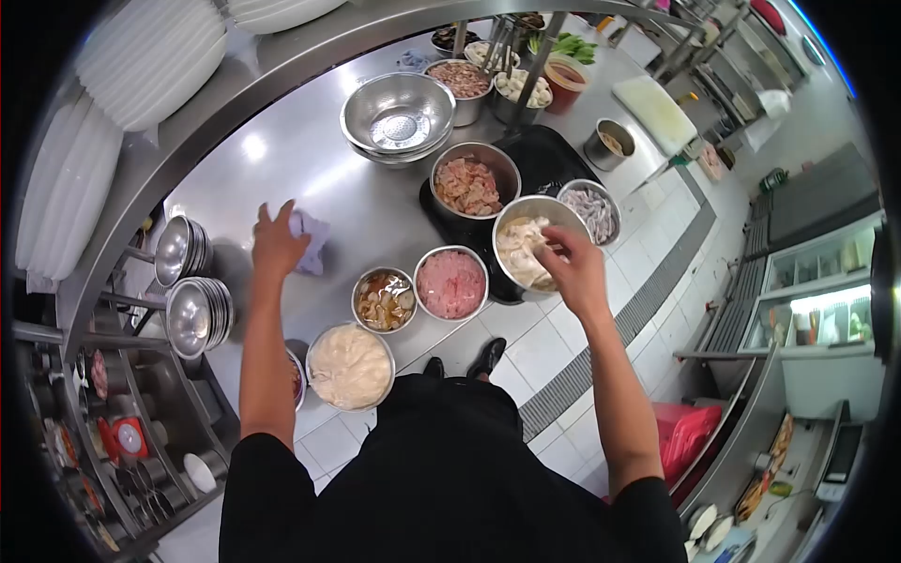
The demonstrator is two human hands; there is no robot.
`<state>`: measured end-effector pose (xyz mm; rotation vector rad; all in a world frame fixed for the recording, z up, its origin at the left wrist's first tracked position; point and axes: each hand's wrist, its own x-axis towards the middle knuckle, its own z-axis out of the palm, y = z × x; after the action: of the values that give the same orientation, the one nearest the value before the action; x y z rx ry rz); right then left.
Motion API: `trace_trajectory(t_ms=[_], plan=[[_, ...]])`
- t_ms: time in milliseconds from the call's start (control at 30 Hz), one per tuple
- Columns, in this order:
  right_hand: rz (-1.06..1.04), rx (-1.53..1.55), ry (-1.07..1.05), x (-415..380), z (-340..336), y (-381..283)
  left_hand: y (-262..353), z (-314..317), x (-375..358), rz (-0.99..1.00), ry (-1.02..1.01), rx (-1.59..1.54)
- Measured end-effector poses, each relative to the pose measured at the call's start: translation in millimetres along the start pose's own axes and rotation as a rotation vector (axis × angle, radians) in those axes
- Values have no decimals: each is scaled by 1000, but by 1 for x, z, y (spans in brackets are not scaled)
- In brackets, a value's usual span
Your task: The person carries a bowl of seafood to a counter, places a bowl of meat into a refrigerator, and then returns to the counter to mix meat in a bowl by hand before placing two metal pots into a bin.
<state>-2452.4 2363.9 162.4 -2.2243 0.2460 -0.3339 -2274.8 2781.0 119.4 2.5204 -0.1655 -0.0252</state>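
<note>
My left hand (279, 239) is over the steel table with its fingers spread, beside a folded lavender cloth (308, 242); its fingers are not wrapped round the cloth. My right hand (574, 263) reaches over the rim of a steel pot of pale, slick slices (522, 251). Thumb and fingers curl together inside that pot, and what they pinch is hidden. Close by stand a pot of pink meat pieces (467, 186), a bowl of whitish strips (591, 212), a pot of pink minced meat (451, 284) and a bowl of sliced food in liquid (384, 300).
A container of pale, dough-like food (351, 366) stands at the near edge. Stacked steel colanders (398, 113) sit farther back, near a black tray (544, 150). Small steel bowls (192, 317) are stacked at left, white plates (155, 61) above. A cutting board (655, 114) lies at far right.
</note>
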Motion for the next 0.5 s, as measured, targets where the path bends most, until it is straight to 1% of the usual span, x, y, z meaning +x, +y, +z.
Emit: trace_trajectory(t_ms=[33, 67, 100, 133, 167, 200, 267, 300, 367, 400, 433, 500], plan=[[-142, -144, -32, 29, 13, 14, 10, 13, -3, 4, 135, 319], [-230, -213, -66, 56, 24, 20, 11, 34, 4, 133, 113, 250], [-319, -282, -104, 81, 38, 25, 35, 46, 1, 137, 18, 99], [-358, -370, -194, 109, 53, 34, 68, 62, -3, 139, -71, -54], [-404, -458, -282, 133, 68, 41, 91, 81, 1, 152, -135, -50], [-425, -458, -304, 149, 81, 45, 109, 101, 7, 164, -198, -46], [-458, -700, -625, 174, 105, 47, 128, 139, 18, 204, -177, -131], [-473, -697, -643, 179, 115, 47, 138, 147, 21, 182, -169, -132], [-422, -868, -659, 185, 134, 50, 149, 160, 27, 89, -260, 11], [-486, -915, -618, 185, 142, 55, 149, 167, 26, 84, -188, 4], [-493, -910, -640, 187, 148, 61, 148, 171, 28, 63, -192, 1], [-454, -849, -581, 193, 154, 68, 146, 176, 32, 20, -196, 5]])
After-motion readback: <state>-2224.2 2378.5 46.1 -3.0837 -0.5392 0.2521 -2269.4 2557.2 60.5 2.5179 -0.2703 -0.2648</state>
